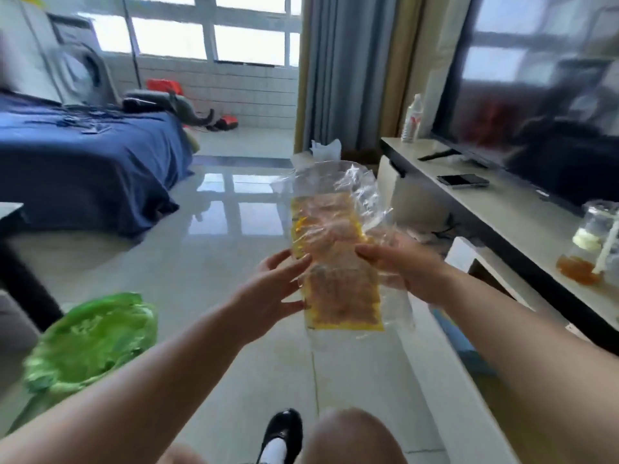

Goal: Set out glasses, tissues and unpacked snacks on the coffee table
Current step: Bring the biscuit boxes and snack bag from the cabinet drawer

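Observation:
A clear plastic snack bag (338,259) with yellow print and brownish contents hangs upright in the air before me, its top open and crumpled. My right hand (405,269) grips the bag's right side, fingers curled round the plastic. On the bag's left edge my left hand (271,286) rests with fingers spread and nearly straight. A white tissue (325,149) sticks up just behind the bag's top. A glass jar (594,242) with amber liquid and a straw stands on the TV cabinet at right.
A long pale TV cabinet (495,209) runs along the right with a television (536,88), a phone (464,180) and a plastic bottle (412,118). A green plastic bag (90,343) lies at lower left. A blue-covered bed (87,155) fills the left. Glossy tiled floor lies between.

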Available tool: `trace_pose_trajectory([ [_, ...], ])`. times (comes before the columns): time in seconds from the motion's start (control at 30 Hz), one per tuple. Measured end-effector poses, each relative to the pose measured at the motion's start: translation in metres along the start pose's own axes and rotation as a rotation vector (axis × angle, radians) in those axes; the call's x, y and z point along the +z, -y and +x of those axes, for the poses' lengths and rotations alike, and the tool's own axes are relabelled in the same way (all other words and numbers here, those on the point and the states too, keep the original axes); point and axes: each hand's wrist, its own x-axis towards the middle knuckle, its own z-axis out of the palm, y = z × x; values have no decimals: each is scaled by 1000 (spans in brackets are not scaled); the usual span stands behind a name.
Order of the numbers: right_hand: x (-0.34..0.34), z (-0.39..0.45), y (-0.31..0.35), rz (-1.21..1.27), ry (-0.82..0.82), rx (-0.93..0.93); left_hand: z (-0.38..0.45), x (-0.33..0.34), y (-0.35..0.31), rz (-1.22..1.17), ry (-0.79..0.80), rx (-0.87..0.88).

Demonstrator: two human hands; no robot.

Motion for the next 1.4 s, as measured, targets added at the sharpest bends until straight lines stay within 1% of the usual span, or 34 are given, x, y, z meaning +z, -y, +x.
trace_pose_trajectory([
  [0.1,69,29,24,-27,179,-42,-45,-53,-18,-27,-169,41],
  [0.23,166,54,53,-34,347,-68,-103,-115,-40,-35,-390,86],
  [0.33,236,65,74,-51,484,-101,-144,-158,-55,-63,-507,137],
  [0.47,320,83,93,-77,574,-110,-189,-210,-71,-124,-645,219],
  [0.6,410,102,110,-132,700,-116,-232,-262,-78,-180,-782,290],
  [0.67,456,105,121,-118,762,-108,-254,-286,-84,-222,-874,335],
  [0.87,590,103,151,-88,1029,-105,-330,-352,-96,-269,-1155,422],
  [1.0,665,103,160,-116,1113,-103,-369,-388,-101,-316,-1303,453],
  [1.13,724,101,163,-117,1133,-49,-395,-421,-104,-340,-1434,462],
  [1.27,771,101,157,-176,1154,-109,-414,-451,-107,-345,-1531,471],
  [1.4,798,98,151,-222,1157,-121,-427,-478,-110,-302,-1588,399],
])
